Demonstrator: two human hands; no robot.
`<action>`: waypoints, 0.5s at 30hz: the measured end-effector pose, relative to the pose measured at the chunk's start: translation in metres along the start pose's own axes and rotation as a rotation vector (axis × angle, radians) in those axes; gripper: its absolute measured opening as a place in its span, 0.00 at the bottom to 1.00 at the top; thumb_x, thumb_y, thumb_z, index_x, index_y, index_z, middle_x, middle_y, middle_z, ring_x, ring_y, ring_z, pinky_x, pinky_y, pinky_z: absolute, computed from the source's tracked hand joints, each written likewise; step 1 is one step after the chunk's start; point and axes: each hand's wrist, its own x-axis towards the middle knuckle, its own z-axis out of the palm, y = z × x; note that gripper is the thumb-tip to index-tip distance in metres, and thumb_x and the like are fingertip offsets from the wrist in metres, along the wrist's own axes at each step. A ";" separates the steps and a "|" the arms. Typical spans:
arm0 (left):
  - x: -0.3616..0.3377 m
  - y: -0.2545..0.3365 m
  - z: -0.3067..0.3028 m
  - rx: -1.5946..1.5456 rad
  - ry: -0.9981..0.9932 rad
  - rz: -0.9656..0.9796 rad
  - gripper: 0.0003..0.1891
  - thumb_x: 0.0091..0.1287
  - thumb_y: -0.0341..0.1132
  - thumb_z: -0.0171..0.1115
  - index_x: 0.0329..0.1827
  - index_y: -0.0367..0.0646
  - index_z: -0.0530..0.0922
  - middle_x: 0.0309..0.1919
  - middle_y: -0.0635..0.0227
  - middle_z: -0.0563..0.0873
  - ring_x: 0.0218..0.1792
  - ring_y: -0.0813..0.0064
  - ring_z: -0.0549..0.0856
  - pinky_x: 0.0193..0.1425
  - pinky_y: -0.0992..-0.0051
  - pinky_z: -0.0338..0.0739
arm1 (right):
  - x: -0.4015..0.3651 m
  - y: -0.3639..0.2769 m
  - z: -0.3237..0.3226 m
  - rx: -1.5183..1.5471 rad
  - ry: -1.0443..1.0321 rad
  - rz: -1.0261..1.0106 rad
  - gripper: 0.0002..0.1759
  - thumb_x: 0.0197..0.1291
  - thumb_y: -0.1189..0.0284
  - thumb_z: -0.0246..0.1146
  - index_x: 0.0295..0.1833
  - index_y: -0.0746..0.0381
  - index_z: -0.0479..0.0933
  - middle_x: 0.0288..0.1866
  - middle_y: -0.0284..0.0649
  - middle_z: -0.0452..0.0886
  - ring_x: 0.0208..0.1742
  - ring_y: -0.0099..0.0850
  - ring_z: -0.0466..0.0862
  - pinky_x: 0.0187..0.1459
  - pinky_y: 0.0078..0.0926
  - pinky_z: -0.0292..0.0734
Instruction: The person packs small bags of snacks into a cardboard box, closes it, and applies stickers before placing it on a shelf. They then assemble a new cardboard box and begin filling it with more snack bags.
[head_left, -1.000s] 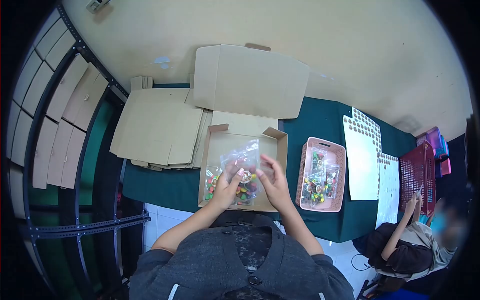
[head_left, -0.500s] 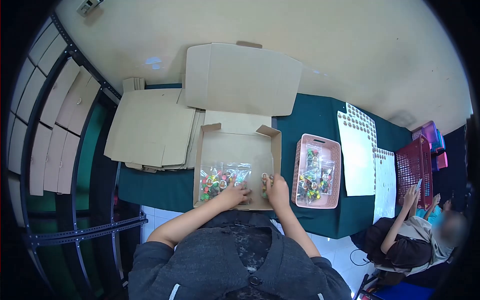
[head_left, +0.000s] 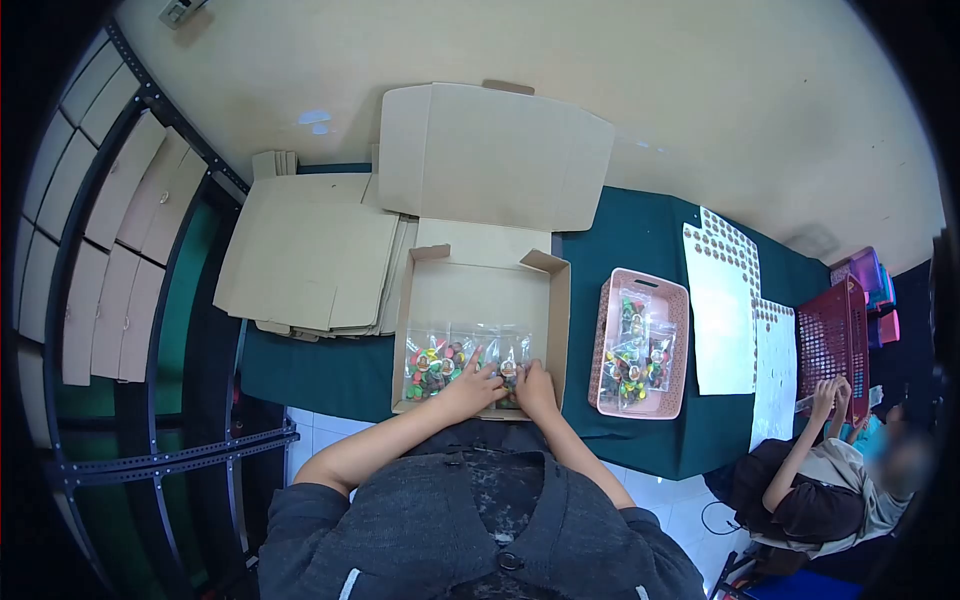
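Observation:
An open cardboard box [head_left: 480, 290] stands in front of me, with several clear zip bags [head_left: 432, 368] of small colourful pieces lying along its near side. My left hand [head_left: 470, 392] rests on these bags, fingers apart and stretched out. Beside it, my right hand [head_left: 537, 392] has its fingers closed at the right side of a zip bag [head_left: 511, 352], which lies by the others. That bag's lower part is partly hidden by my hands. Round labels show on the bags.
Right of the box, a pink basket [head_left: 682, 345] holds more filled bags. Flattened cardboard [head_left: 310, 250] is stacked at left. Sticker sheets [head_left: 722, 345] lie farther right, near a dark red crate [head_left: 832, 325]. Another person [head_left: 825, 490] sits at lower right.
My right hand has moved left with the zip bag, which now lies against the other bags. My left hand stays over the bags, its fingers more spread.

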 end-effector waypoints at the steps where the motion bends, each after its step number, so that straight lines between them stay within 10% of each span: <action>1: -0.001 0.000 -0.002 -0.001 -0.001 -0.003 0.18 0.60 0.32 0.54 0.55 0.53 0.75 0.52 0.73 0.76 0.65 0.61 0.68 0.70 0.37 0.45 | 0.001 0.001 0.001 0.099 -0.028 0.041 0.15 0.61 0.69 0.58 0.44 0.72 0.70 0.36 0.60 0.80 0.40 0.58 0.80 0.41 0.48 0.75; 12: 0.002 -0.003 -0.008 -0.163 0.090 -0.067 0.26 0.58 0.28 0.56 0.61 0.59 0.72 0.63 0.71 0.71 0.66 0.60 0.67 0.70 0.37 0.46 | -0.005 -0.024 -0.056 -0.157 -0.248 0.023 0.25 0.59 0.58 0.61 0.33 0.74 0.78 0.30 0.61 0.80 0.37 0.56 0.82 0.40 0.45 0.77; 15: 0.000 -0.003 -0.013 -0.210 0.070 -0.073 0.26 0.59 0.27 0.55 0.61 0.64 0.73 0.64 0.71 0.71 0.66 0.60 0.68 0.70 0.37 0.45 | 0.003 -0.036 -0.096 -0.093 0.108 0.136 0.29 0.64 0.57 0.55 0.21 0.71 0.79 0.19 0.56 0.78 0.27 0.55 0.81 0.36 0.47 0.77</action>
